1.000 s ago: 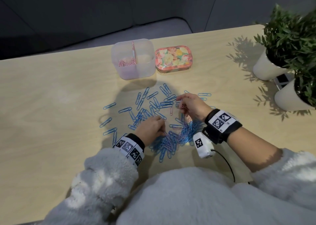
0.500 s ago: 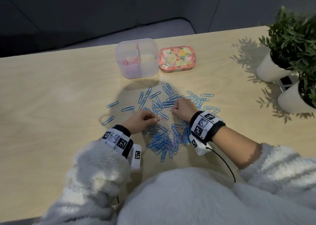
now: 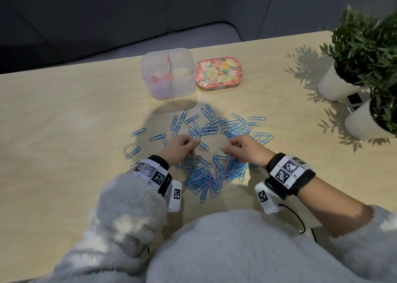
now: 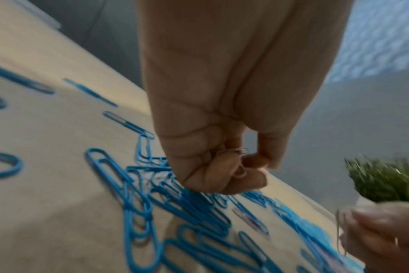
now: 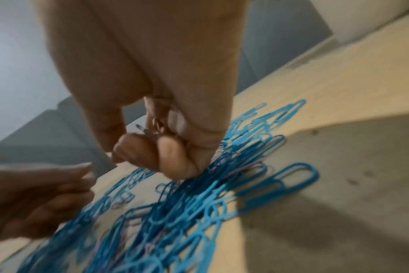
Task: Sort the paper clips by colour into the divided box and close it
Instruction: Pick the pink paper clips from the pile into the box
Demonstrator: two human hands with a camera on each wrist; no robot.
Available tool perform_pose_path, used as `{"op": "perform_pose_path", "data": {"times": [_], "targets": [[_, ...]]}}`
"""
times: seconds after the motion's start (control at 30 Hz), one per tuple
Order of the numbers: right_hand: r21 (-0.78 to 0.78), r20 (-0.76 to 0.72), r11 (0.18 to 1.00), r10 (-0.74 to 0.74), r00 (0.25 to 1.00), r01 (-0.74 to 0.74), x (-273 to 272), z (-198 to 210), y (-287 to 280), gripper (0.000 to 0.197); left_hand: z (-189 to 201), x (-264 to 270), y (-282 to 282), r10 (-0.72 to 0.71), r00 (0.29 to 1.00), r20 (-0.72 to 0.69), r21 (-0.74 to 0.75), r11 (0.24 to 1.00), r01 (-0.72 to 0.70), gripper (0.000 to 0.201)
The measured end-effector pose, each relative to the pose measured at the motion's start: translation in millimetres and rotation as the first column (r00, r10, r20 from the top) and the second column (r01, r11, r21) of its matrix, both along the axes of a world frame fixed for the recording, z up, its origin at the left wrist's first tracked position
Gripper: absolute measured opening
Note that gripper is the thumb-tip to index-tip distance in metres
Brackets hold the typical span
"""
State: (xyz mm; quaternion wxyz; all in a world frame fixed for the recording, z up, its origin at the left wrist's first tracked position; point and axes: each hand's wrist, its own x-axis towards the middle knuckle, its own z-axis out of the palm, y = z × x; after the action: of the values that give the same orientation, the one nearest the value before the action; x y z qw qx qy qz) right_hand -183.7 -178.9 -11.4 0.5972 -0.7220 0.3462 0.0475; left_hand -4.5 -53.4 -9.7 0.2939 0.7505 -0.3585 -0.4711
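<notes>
Blue paper clips [image 3: 206, 175] lie spread and heaped on the table in front of me, with a few pink ones mixed in. One pink clip [image 3: 203, 147] lies between my hands. My left hand [image 3: 182, 148] has its fingers curled round several pink clips [image 4: 234, 160]. My right hand [image 3: 240, 148] likewise grips pink clips [image 5: 156, 127] above the heap. The clear divided box [image 3: 182, 87] stands open at the back, with pink clips [image 3: 159, 77] in its left compartment. Its right compartment looks empty. The flowered lid [image 3: 219, 72] lies just right of the box.
Two white pots with green plants [image 3: 337, 82] [image 3: 367, 119] stand at the table's right edge, a small dark card between them. Loose blue clips [image 3: 137, 132] reach out to the left. The table's far edge runs behind the box.
Both hands have shifted over the clips: the left moved up and away from the heap toward the middle, the right drew back and slightly right. The head view also shifted.
</notes>
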Motion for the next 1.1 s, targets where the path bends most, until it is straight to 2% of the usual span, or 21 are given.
{"op": "perform_pose_path", "data": {"times": [0.13,0.3,0.4,0.6,0.63,0.7,0.8,0.87,0.93,1.03,1.1], "targets": [[-0.253,-0.052,0.958,0.126,0.991,-0.135,-2.6,-3.0,10.0,0.023,-2.5,-6.1,-3.8,-0.135,0.959,0.249,0.025,0.991,0.133,0.023],[-0.457,-0.181,0.855,0.18,0.967,-0.244,-8.1,-6.4,15.2,0.01,-6.0,-12.4,-3.3,-0.25,0.814,0.524,0.063,0.965,0.256,0.014],[-0.508,-0.274,0.807,0.18,0.945,-0.301,-6.7,-7.3,18.3,0.011,-9.2,-14.0,-3.2,-0.263,0.762,0.591,0.074,0.959,0.274,0.011],[-0.569,-0.318,0.751,0.174,0.932,-0.335,-0.2,-9.3,16.6,0.011,-12.2,-17.0,-4.1,-0.334,0.692,0.64,0.127,0.934,0.333,0.014],[-0.548,-0.295,0.777,0.169,0.94,-0.311,0.8,-9.6,14.5,0.01,-12.6,-17.0,-3.5,-0.34,0.698,0.631,0.131,0.933,0.336,0.015],[-0.439,-0.163,0.882,0.111,0.98,-0.173,4.9,-6.6,6.3,0.007,-12.3,-16.2,-1.5,-0.354,0.711,0.608,0.136,0.928,0.346,0.015],[-0.137,-0.024,0.99,-0.039,0.999,0.035,16.1,11.4,-9.4,0.018,-10.8,-13.4,4.2,-0.369,0.74,0.563,0.125,0.922,0.365,0.016],[0.035,0.012,0.997,-0.075,0.997,0.075,28.9,29.4,-19.9,0.022,-8.7,-10.9,9.2,-0.349,0.767,0.539,0.096,0.929,0.356,0.016],[0.124,0.057,0.991,-0.059,0.997,0.051,49.5,47.8,-31.3,0.02,-6.5,-6.5,14.3,-0.304,0.794,0.527,0.061,0.945,0.321,0.017],[0.147,0.139,0.989,-0.051,0.989,0.031,95.5,71.3,-44.7,0.016,-3.0,3.5,20.9,-0.228,0.832,0.506,0.021,0.967,0.253,0.016],[0.18,0.18,0.979,-0.128,0.975,0.096,131.1,83.6,-49.0,0.018,0.0,10.7,24.2,-0.2,0.853,0.482,0.014,0.975,0.22,0.013]]}}
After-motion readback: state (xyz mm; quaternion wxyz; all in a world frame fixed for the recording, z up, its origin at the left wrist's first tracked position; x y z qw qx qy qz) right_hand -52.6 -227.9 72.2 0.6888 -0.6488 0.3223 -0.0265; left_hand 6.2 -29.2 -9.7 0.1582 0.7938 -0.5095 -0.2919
